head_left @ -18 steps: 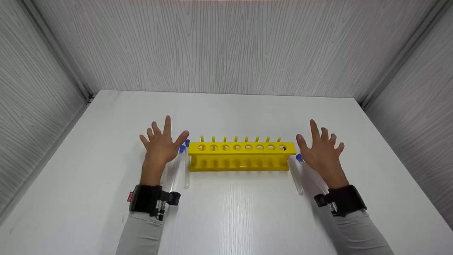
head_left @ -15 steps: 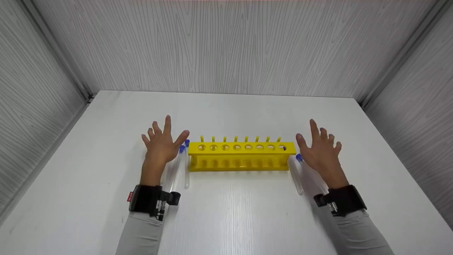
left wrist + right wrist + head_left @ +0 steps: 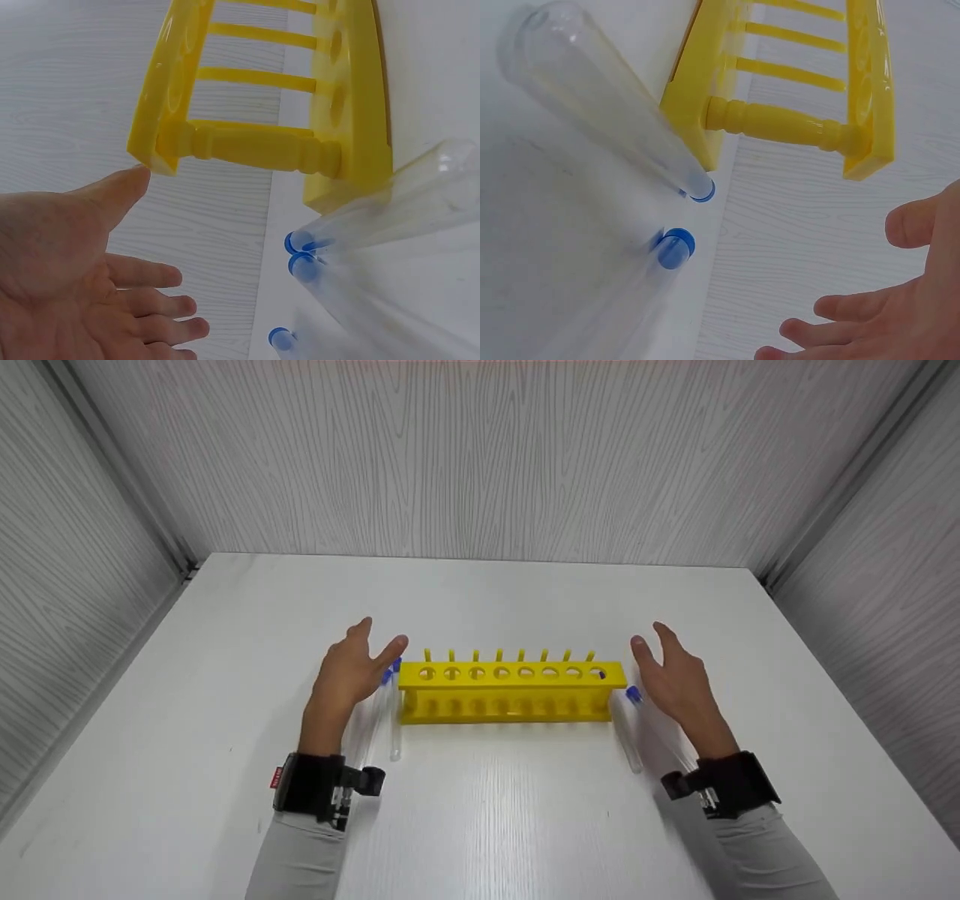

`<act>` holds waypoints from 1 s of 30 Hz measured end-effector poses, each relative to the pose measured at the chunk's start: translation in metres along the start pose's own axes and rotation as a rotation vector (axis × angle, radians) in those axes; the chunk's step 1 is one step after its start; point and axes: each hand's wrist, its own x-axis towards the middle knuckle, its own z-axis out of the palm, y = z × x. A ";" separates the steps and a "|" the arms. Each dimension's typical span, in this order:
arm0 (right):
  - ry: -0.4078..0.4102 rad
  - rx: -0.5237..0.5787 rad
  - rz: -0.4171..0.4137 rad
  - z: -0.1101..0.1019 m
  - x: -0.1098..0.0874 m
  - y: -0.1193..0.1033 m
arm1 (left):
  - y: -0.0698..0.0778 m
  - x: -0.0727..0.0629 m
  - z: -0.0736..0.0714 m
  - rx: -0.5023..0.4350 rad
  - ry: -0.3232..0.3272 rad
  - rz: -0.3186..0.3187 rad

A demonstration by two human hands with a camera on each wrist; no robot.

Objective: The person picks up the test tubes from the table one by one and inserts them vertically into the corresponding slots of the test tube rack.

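Note:
A yellow test tube rack (image 3: 512, 685) stands between my two hands. My left hand (image 3: 346, 675) hovers by its left end, thumb apart from the fingers, holding nothing. Close to that hand lie clear test tubes (image 3: 396, 735); three blue caps (image 3: 304, 264) show in the left wrist view. My right hand (image 3: 677, 681) is held off the rack's right end, also holding nothing, its fingers extended in the right wrist view. Beside it two clear test tubes (image 3: 619, 101) with blue caps (image 3: 676, 244) lie on the table. One cap shows through the rack's rightmost hole.
The white table (image 3: 495, 825) carries the rack and loose tubes. A pale wood-grain panel (image 3: 480, 457) rises behind it, with side panels (image 3: 67, 547) at left and right. Black wrist straps (image 3: 309, 786) with small cameras sit on both forearms.
Both hands' spread fingers have drawn together and tipped downward, so fewer of them show from above. The forearms have barely shifted, and the rack and tubes stay in place.

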 end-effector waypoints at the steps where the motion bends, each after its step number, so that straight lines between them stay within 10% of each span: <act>1: 0.014 0.007 -0.007 0.000 -0.001 -0.001 | 0.001 0.000 0.000 -0.001 0.001 0.001; 14: 0.220 0.105 -0.181 0.001 -0.012 -0.013 | 0.010 -0.005 -0.003 -0.070 0.070 0.085; 30: 0.120 0.067 -0.141 -0.003 -0.018 -0.020 | 0.016 -0.008 -0.001 -0.061 -0.079 0.095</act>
